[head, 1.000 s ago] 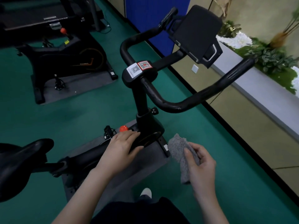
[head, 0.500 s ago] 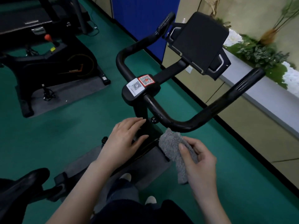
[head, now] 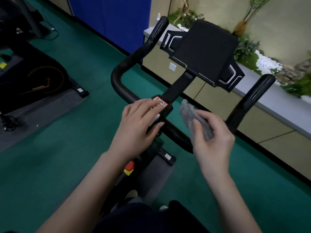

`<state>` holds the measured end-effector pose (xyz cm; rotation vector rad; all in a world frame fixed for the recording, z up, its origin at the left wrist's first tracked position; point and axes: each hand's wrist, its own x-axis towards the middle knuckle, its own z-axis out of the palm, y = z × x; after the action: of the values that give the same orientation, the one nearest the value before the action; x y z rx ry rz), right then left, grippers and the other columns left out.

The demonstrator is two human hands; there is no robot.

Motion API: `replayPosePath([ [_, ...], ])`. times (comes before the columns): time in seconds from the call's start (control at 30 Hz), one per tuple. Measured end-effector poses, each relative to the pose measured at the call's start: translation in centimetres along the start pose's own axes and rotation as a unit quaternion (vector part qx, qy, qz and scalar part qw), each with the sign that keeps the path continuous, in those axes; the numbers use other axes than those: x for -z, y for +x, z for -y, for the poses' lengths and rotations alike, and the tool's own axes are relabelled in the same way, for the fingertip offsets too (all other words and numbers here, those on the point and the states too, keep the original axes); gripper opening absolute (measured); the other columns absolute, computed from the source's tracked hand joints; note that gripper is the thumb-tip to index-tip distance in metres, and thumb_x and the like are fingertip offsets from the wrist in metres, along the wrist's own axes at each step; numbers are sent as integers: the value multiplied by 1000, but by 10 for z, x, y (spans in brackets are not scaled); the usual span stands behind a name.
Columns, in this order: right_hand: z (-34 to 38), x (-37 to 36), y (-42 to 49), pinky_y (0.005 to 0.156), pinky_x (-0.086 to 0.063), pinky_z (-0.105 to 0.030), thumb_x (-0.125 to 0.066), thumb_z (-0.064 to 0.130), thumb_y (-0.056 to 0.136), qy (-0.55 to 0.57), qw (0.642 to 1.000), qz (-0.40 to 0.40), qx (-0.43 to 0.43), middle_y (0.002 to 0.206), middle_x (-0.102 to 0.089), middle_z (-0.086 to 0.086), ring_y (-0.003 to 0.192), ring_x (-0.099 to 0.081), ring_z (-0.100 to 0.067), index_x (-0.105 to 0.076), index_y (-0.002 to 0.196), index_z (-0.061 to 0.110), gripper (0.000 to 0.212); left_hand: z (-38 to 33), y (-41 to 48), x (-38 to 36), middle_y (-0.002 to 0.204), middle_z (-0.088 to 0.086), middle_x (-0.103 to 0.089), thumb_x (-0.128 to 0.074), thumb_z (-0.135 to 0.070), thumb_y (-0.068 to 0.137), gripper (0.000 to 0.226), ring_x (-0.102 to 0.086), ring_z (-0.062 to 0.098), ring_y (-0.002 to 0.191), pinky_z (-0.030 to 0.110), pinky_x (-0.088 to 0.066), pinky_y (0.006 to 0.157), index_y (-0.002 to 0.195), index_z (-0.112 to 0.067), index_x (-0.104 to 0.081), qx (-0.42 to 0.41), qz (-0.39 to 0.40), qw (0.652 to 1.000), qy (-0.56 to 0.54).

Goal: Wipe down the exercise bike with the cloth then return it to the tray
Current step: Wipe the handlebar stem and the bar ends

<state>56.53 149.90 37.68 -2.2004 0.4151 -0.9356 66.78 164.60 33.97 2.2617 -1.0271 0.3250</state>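
Observation:
The black exercise bike [head: 121, 76] fills the middle of the view, with curved handlebars and a black console holder [head: 205, 52] at the front. My left hand [head: 138, 125] lies with straight fingers on the handlebar clamp, partly covering its red and white QR stickers [head: 162, 102]. My right hand [head: 213, 137] grips a bunched grey cloth [head: 191, 115], held just above the right half of the handlebar. The tray is not in view.
A second black bike [head: 38, 81] on a grey mat stands at the left. A planter ledge [head: 269, 101] with green plants runs along the right wall. A blue panel [head: 111, 17] stands behind. Green carpet covers the floor.
Both hands have risen from the bike's lower frame to the handlebar. My left hand now rests on the clamp stickers, and my right hand has carried the cloth up beside it.

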Motion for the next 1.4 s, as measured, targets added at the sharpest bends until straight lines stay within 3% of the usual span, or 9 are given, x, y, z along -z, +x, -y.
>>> replayPosePath([
  [0.17,-1,-41,-7,91,-48,-34,-64,-1,86,-111,984,127,51,104,-66,-4,99,-59,-21,-70,104,5,20,23,9,-9,133,-1,-54,-60,-27,90,39,-45,21,125,37,-34,98,126,-14,-58,-6,25,999,-30],
  [0.4,-2,-40,-17,88,-49,-47,-65,-4,84,-175,968,170,62,111,-66,-9,104,-58,-28,-71,107,3,25,33,9,-21,129,6,-55,-63,-17,89,35,-48,26,122,45,-39,100,122,-6,-61,-26,-21,992,-119],
  [0.7,-4,-32,-31,80,-50,-47,-66,-11,79,-206,972,105,50,102,-67,-9,95,-57,-29,-73,101,2,27,33,7,-26,128,5,-56,-63,-15,89,32,-47,26,124,46,-36,102,119,-6,-62,-9,-35,986,-163],
  [0.83,-2,-48,-29,80,-41,-35,-65,-11,77,-232,957,136,114,104,-66,-9,98,-50,-23,-72,104,4,32,34,8,-26,127,5,-56,-62,-15,90,31,-47,26,123,46,-36,102,119,-6,-62,-12,-34,985,-167],
  [1.0,-14,-30,-38,75,-46,-43,-62,-9,79,-239,936,176,190,111,-66,-8,104,-53,-26,-71,105,2,29,35,7,-27,127,5,-56,-62,-17,90,31,-47,26,123,46,-36,102,119,-6,-62,-15,-28,986,-166],
  [1.1,-14,-35,-33,85,-47,-43,-63,-10,83,-185,963,141,135,111,-66,-9,102,-56,-28,-71,106,1,26,35,8,-28,128,4,-56,-61,-17,90,32,-46,25,124,44,-35,103,120,-6,-62,-13,-30,986,-166],
  [1.2,-10,-40,-23,96,-44,-30,-64,-6,85,-145,982,104,63,110,-65,-8,103,-57,-25,-71,108,3,25,36,8,-27,129,3,-56,-61,-17,90,32,-45,24,125,41,-34,104,120,-7,-62,-11,-30,986,-166],
  [1.3,-7,-36,-18,95,-41,-17,-65,-5,84,-139,984,113,17,107,-67,-6,102,-58,-21,-72,106,6,25,35,8,-27,129,3,-55,-61,-18,90,32,-45,24,125,41,-33,104,120,-8,-61,-7,-27,985,-167],
  [1.4,-2,-38,-5,91,-44,-20,-65,-1,85,-138,981,133,-33,101,-69,-3,97,-61,-20,-73,102,9,21,35,8,-27,129,3,-55,-61,-17,90,32,-44,24,125,41,-34,104,121,-8,-61,-6,-29,985,-167],
])
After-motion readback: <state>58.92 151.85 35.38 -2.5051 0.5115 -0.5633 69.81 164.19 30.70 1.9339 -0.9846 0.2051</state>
